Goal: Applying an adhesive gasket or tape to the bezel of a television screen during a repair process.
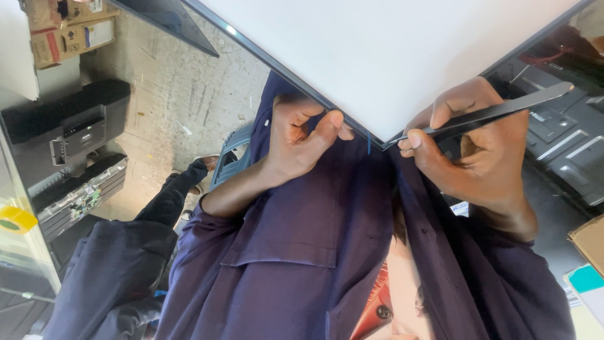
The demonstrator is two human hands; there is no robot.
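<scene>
A large flat panel (390, 50) with a white face and a thin dark frame fills the top of the head view, one corner pointing down at my chest. My left hand (299, 141) pinches the frame's lower left edge close to that corner, thumb on top. My right hand (481, 141) grips black metal tweezers (487, 114), their tips touching the panel's corner at the frame. A thin blue strip (369, 143) hangs just below the corner between my hands.
Dark electronic chassis parts (566, 135) lie under the panel at right. A black device (69, 123) and cardboard boxes (66, 34) stand at left on the concrete floor (182, 94). A roll of yellow tape (16, 220) sits at far left.
</scene>
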